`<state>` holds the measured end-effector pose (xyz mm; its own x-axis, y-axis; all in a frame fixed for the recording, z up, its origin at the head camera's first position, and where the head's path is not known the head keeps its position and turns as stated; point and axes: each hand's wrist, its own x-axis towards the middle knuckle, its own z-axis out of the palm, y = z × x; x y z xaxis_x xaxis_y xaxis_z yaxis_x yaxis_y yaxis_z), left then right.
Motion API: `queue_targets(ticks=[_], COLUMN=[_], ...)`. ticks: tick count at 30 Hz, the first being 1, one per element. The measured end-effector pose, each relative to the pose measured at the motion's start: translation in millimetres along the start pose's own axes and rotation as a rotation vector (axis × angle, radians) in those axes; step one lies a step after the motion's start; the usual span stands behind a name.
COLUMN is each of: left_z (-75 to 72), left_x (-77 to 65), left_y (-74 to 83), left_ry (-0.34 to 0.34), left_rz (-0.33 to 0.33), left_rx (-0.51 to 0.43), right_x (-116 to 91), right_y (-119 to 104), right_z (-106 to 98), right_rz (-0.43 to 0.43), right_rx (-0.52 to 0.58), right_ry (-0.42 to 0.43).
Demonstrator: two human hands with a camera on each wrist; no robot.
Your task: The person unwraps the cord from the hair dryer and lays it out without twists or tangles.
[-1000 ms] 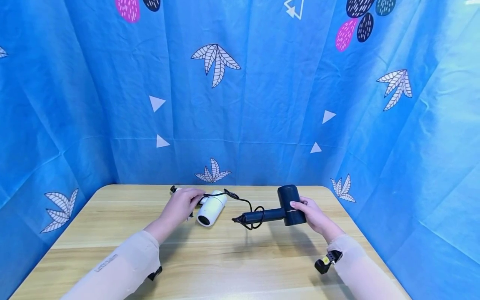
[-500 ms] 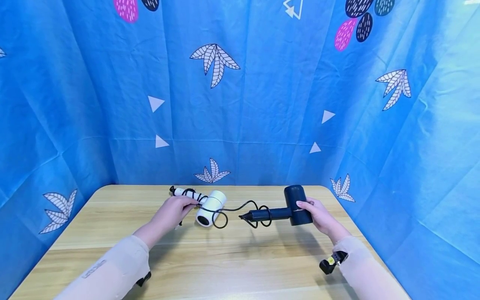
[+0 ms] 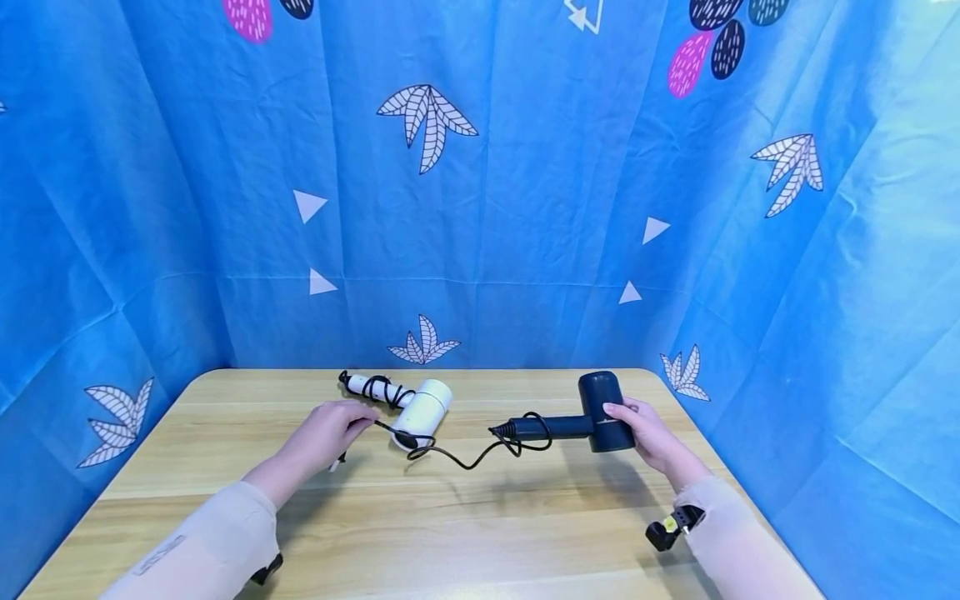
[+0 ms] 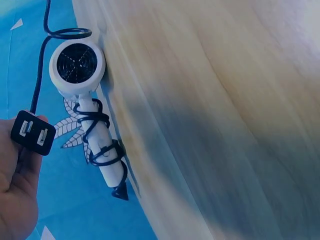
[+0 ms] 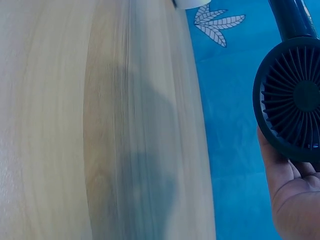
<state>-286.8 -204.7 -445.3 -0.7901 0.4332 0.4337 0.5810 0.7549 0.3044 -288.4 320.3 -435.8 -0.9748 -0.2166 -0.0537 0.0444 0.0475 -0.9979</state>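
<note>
My right hand (image 3: 654, 435) grips the barrel of a dark hair dryer (image 3: 551, 428) at the table's right, its handle pointing left. In the right wrist view the dryer's round slatted grille (image 5: 306, 96) faces the camera. Between the thumb and fingers of my left hand (image 3: 324, 440) is the black plug (image 4: 33, 133), its two flat prongs toward the left wrist camera. From there the black cord (image 3: 469, 467) runs, looped once, across to the dark dryer's handle, where more cord is coiled. Behind it lies a white hair dryer (image 3: 429, 407), untouched, a black cord wound round its handle.
A light wooden table (image 3: 450, 542) carries the white dryer near its back left. Blue patterned cloth (image 3: 480, 208) hangs behind and along both sides. A small black device (image 3: 670, 528) sits on the right wrist.
My left hand has drawn the plug left and toward me, away from the white dryer, so the cord now stretches further. My right hand has carried the dark dryer slightly right.
</note>
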Motion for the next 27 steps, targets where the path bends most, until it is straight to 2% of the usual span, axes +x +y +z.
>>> queue_targets(ticks=[11, 20, 27], left_z=[-12.8, -21.4, -27.7], left_x=[-12.3, -22.6, -28.5], left_y=[-10.4, -22.3, -30.1], left_ry=[-0.008, -0.019, -0.084], left_rz=[-0.041, -0.044, -0.102], left_rx=[-0.053, -0.058, -0.080], right_x=[-5, -7, -10], right_y=[3, 4, 5], right_z=[-8, -13, -19], right_rz=[0.022, 0.026, 0.033], right_rx=[-0.005, -0.001, -0.004], right_ry=[0.033, 0.057, 0.047])
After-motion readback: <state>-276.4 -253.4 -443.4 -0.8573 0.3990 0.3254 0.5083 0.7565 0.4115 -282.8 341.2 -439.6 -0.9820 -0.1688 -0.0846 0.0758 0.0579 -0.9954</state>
